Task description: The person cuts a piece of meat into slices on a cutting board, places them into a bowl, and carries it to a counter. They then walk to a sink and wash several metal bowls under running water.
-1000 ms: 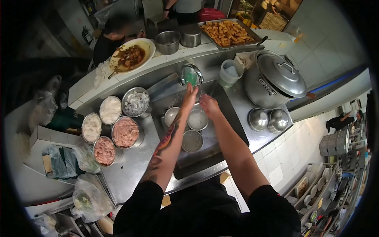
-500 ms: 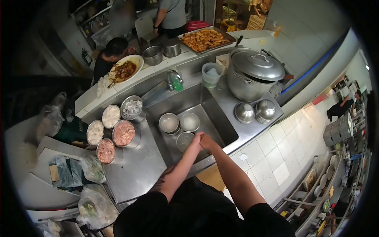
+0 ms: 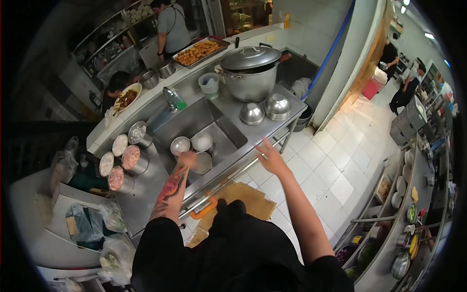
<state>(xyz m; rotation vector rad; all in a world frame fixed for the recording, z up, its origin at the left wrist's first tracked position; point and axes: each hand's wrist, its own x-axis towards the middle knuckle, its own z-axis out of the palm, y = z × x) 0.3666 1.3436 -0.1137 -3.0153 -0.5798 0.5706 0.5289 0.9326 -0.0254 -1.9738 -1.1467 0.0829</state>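
Right hand outstretched, spread wide; left hand blurred over the sink, grip unclear.

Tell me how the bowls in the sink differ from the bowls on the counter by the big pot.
Pose: the sink bowls stand with their openings up, while the counter bowls are upside down.
Grouping: the sink bowls show three openings, while the counter bowls form two domes, the right one with several stacked rims.
Nearness: the blurred left hand overlaps the sink bowls in view; no hand overlaps the counter bowls.
Both are round.
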